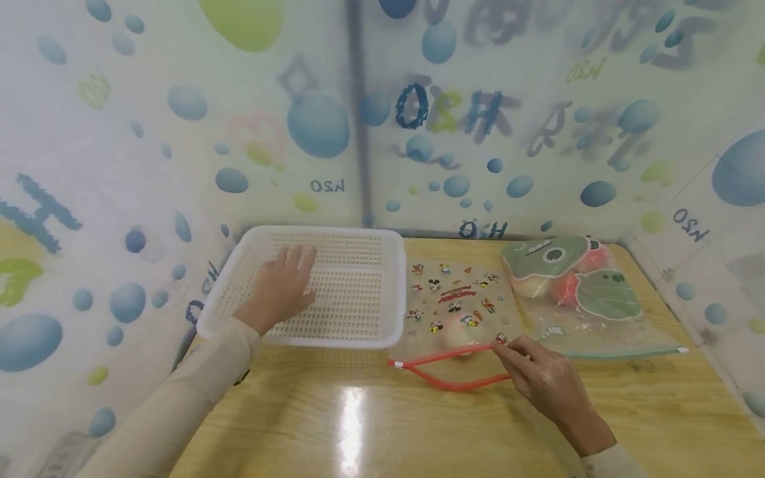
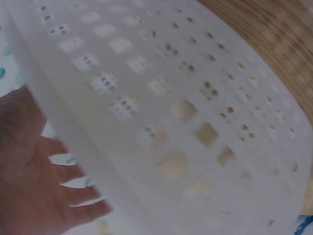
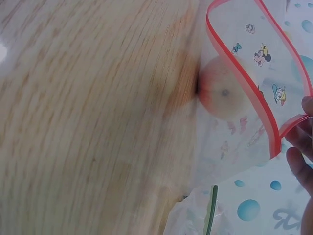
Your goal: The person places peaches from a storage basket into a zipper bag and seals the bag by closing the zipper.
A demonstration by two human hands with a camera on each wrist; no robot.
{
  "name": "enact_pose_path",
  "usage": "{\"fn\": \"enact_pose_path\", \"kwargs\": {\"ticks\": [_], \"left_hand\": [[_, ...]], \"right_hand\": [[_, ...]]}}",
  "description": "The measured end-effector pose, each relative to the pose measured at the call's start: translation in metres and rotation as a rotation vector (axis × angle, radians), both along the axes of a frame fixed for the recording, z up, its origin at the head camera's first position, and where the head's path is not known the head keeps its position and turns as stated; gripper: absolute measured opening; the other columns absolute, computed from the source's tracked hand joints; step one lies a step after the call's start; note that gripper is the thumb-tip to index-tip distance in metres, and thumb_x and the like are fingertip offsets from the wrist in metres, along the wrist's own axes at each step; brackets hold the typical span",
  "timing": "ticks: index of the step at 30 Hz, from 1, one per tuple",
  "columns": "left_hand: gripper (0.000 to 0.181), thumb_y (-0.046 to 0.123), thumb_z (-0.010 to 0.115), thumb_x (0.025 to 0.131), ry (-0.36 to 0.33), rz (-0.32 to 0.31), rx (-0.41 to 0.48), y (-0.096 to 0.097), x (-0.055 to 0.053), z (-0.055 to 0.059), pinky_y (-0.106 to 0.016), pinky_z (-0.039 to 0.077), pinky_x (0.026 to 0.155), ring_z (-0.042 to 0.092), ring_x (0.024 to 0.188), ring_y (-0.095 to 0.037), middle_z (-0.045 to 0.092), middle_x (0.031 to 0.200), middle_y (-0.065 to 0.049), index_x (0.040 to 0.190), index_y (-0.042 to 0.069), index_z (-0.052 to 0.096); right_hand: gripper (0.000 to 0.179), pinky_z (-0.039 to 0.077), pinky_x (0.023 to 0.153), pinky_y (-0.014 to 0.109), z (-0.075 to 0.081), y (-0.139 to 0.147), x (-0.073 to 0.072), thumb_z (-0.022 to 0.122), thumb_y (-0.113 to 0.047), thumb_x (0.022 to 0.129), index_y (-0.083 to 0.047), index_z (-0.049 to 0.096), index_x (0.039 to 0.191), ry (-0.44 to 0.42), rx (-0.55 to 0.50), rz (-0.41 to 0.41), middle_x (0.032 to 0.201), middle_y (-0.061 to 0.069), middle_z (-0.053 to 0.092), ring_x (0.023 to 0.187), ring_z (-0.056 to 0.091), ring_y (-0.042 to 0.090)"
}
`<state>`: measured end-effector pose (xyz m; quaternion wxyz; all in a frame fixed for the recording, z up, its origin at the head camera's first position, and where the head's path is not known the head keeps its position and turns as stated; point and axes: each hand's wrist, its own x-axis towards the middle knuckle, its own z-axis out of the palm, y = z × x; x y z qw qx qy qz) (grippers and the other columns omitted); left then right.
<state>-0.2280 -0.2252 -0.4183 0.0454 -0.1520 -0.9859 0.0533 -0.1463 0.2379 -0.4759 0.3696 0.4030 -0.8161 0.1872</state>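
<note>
My left hand (image 1: 283, 287) is over the left part of a white plastic basket (image 1: 394, 285), fingers spread and nothing in its grasp. In the left wrist view, the fingers (image 2: 80, 196) show beyond the basket's rim. My right hand (image 1: 546, 378) pinches the red zip edge of a clear zip bag (image 1: 427, 305) printed with cartoon figures. The bag's mouth gapes between its two red strips, with the white slider (image 1: 398, 364) at the left end. Inside lies a round pale fruit (image 3: 220, 90) with a red blush, resting near the opening.
Right of the cartoon bag lies another zip bag (image 1: 597, 332) with green dinosaur prints and a green zip strip. It holds several red and pale round fruits (image 1: 564, 289). Everything sits on a wooden table (image 1: 287, 411), enclosed by a patterned curtain (image 1: 263, 119) at the back and sides.
</note>
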Motion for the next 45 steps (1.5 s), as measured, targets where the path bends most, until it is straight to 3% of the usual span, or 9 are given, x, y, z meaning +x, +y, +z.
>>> {"fn": "enact_pose_path", "kwargs": {"ticks": [4, 9, 12, 14, 19, 23, 34, 41, 45], "left_hand": [[0.087, 0.033, 0.075, 0.091, -0.164, 0.121, -0.045, -0.016, -0.003, -0.007, -0.071, 0.04, 0.099, 0.032, 0.133, -0.064, 0.029, 0.151, -0.041, 0.15, -0.013, 0.03], [0.083, 0.027, 0.075, 0.091, -0.223, 0.135, -0.035, -0.029, -0.003, -0.013, -0.071, 0.039, 0.099, 0.035, 0.128, -0.067, 0.03, 0.148, -0.045, 0.148, -0.016, 0.031], [0.075, 0.017, 0.072, 0.092, -0.215, 0.108, -0.011, -0.033, -0.002, -0.015, -0.071, 0.04, 0.097, 0.038, 0.126, -0.066, 0.032, 0.145, -0.045, 0.146, -0.016, 0.033], [0.07, 0.011, 0.074, 0.089, -0.173, 0.072, -0.025, -0.035, -0.001, -0.017, -0.067, 0.047, 0.091, 0.048, 0.117, -0.062, 0.041, 0.139, -0.044, 0.143, -0.016, 0.037], [0.056, 0.001, 0.079, 0.078, -0.034, -0.021, -0.047, -0.04, -0.002, -0.022, -0.056, 0.054, 0.07, 0.059, 0.085, -0.047, 0.055, 0.106, -0.033, 0.127, -0.009, 0.053], [0.056, 0.003, 0.085, 0.074, 0.005, -0.046, -0.036, -0.044, -0.006, -0.022, -0.056, 0.054, 0.07, 0.059, 0.085, -0.046, 0.058, 0.104, -0.029, 0.122, -0.005, 0.058], [0.062, 0.004, 0.086, 0.072, -0.023, -0.048, -0.003, -0.052, -0.004, -0.03, -0.058, 0.053, 0.073, 0.06, 0.091, -0.047, 0.058, 0.11, -0.03, 0.127, -0.002, 0.059], [0.053, 0.004, 0.079, 0.077, -0.107, -0.043, 0.074, -0.05, -0.006, -0.028, -0.057, 0.052, 0.071, 0.057, 0.087, -0.042, 0.058, 0.107, -0.024, 0.126, 0.003, 0.061], [0.049, 0.015, 0.079, 0.081, -0.089, -0.089, 0.112, -0.046, -0.006, -0.025, -0.056, 0.054, 0.068, 0.06, 0.086, -0.042, 0.059, 0.108, -0.021, 0.127, 0.007, 0.063]], "right_hand": [[0.046, 0.044, 0.044, 0.023, 0.0, 0.001, 0.002, 0.044, -0.034, 0.11, -0.007, 0.08, 0.103, -0.028, 0.024, -0.012, 0.084, -0.001, 0.062, 0.06, 0.054, 0.008], [0.045, 0.043, 0.043, 0.021, 0.0, 0.0, 0.002, 0.044, -0.033, 0.11, -0.008, 0.08, 0.103, -0.021, 0.02, -0.011, 0.083, -0.001, 0.061, 0.058, 0.053, 0.007], [0.044, 0.039, 0.041, 0.019, 0.0, 0.0, 0.001, 0.045, -0.033, 0.11, -0.009, 0.081, 0.102, 0.007, 0.006, -0.005, 0.082, -0.002, 0.06, 0.056, 0.049, 0.005], [0.044, 0.039, 0.041, 0.019, -0.001, 0.0, 0.001, 0.044, -0.033, 0.11, -0.009, 0.081, 0.101, 0.01, 0.006, -0.007, 0.082, -0.002, 0.06, 0.055, 0.048, 0.005], [0.044, 0.039, 0.041, 0.019, 0.0, 0.001, 0.0, 0.045, -0.033, 0.11, -0.009, 0.081, 0.102, 0.011, 0.011, -0.004, 0.082, -0.001, 0.06, 0.056, 0.048, 0.005], [0.042, 0.041, 0.041, 0.02, 0.001, 0.001, -0.002, 0.046, -0.032, 0.11, -0.008, 0.08, 0.104, 0.02, 0.008, 0.001, 0.083, -0.001, 0.061, 0.057, 0.051, 0.006], [0.04, 0.043, 0.044, 0.02, 0.001, -0.001, -0.001, 0.048, -0.03, 0.109, -0.008, 0.081, 0.103, 0.027, -0.008, 0.01, 0.084, -0.001, 0.062, 0.058, 0.054, 0.007], [0.042, 0.041, 0.044, 0.018, 0.002, -0.002, -0.002, 0.045, -0.03, 0.11, -0.007, 0.08, 0.105, 0.015, -0.003, 0.009, 0.085, 0.0, 0.062, 0.058, 0.051, 0.006], [0.042, 0.044, 0.044, 0.02, 0.004, -0.002, -0.003, 0.045, -0.03, 0.11, -0.007, 0.079, 0.107, 0.02, 0.001, 0.009, 0.085, 0.001, 0.062, 0.057, 0.055, 0.008]]}}
